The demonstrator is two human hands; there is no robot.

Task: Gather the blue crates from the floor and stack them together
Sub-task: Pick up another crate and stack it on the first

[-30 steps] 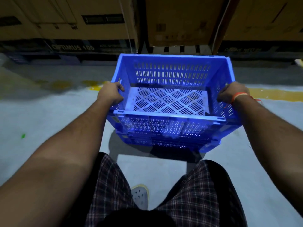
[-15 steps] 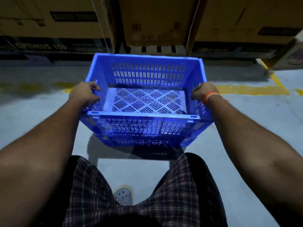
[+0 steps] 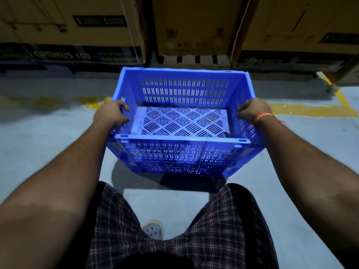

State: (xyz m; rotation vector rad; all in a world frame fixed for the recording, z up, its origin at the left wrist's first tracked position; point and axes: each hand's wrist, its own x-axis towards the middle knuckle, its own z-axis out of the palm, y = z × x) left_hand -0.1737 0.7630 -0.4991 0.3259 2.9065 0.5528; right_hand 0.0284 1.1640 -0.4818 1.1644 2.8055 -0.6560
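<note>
1. A blue perforated plastic crate (image 3: 184, 121), open at the top, sits nested in a second blue plastic crate (image 3: 180, 168), whose slotted wall shows just below it.
2. The left hand (image 3: 110, 115) is clenched on the upper crate's left wall, fingers curled over the rim.
3. The right hand (image 3: 252, 110), with an orange thread band (image 3: 262, 115) at the wrist, is clenched on the right wall in the same way.
4. The stack is over the grey concrete floor (image 3: 48, 148), casting a shadow under it; whether it touches cannot be told.
5. A yellow painted line (image 3: 310, 109) crosses the floor behind the crates.
6. Brown cardboard boxes (image 3: 194, 26) stand along the floor's far edge.
</note>
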